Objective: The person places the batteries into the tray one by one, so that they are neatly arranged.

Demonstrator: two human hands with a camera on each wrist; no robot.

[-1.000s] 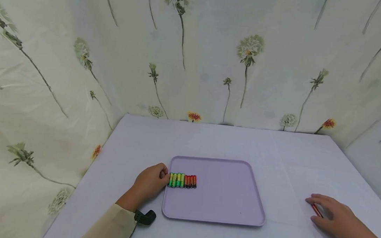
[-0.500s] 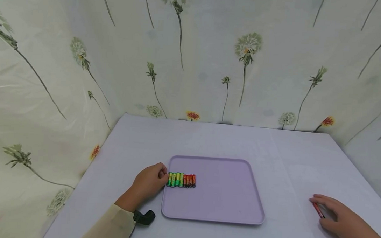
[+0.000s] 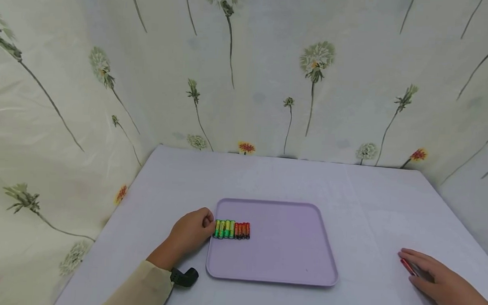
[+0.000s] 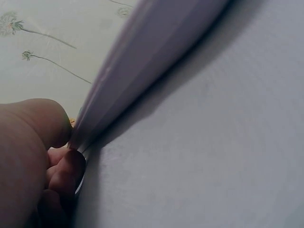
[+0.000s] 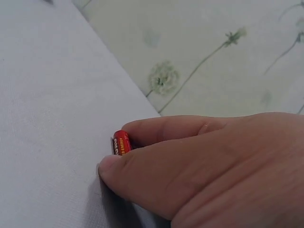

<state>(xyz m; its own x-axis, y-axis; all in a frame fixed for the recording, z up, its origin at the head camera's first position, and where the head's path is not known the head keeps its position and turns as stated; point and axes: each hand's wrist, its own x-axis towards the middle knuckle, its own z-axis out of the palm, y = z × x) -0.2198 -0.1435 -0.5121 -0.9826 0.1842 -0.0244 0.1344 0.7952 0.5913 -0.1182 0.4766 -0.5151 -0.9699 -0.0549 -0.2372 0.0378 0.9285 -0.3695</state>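
Observation:
A lilac tray (image 3: pixel 280 257) lies on the white table, and my left hand (image 3: pixel 190 231) pinches its left rim between thumb and curled fingers. The left wrist view shows the tray's outer wall (image 4: pixel 142 61) with the thumb (image 4: pixel 52 121) at its edge. Just inside that rim is a row of green-and-yellow batteries (image 3: pixel 224 229), with several red-and-black batteries (image 3: pixel 242 230) beside them. Off to the right of the tray, my right hand (image 3: pixel 441 278) holds a red battery (image 5: pixel 122 142) between thumb and forefinger, low at the tabletop. The hand covers part of this battery.
White cloth covers the table (image 3: pixel 371 211). Behind it and at both sides hangs a curtain (image 3: pixel 267 72) printed with dandelions. A dark band (image 3: pixel 185 277) with a small device sits at my left wrist.
My right hand has shifted slightly to the right, and the red battery has moved with it. My left hand stays at the tray's rim; the view has tilted a little.

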